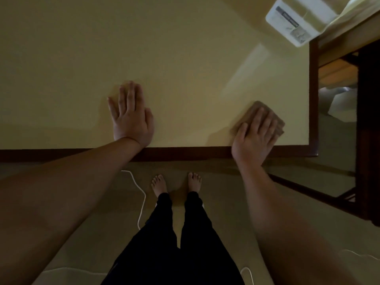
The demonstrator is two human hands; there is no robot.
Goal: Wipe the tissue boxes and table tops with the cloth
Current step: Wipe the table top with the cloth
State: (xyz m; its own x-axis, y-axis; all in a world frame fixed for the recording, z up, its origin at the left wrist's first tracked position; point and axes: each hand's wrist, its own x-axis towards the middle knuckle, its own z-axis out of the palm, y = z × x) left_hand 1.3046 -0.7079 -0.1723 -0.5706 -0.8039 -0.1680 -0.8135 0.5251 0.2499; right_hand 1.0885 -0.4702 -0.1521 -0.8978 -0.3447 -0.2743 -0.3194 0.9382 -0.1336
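Both forearms reach up from lower frame. Left hand (131,116) lies flat, fingers straight, on bench (185,68) at centre. Right hand (255,136) presses folded cloth (277,122) with straight fingers near right bench corner. Tissue box (296,19) at upper right.

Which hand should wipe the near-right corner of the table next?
Right. The right hand already presses flat on the cloth beside that corner of the table; the left hand lies bare, flat, farther left.

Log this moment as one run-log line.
left hand: flat on cream table top | right hand: pressing folded brown cloth near right corner | white tissue box: far corner, untouched
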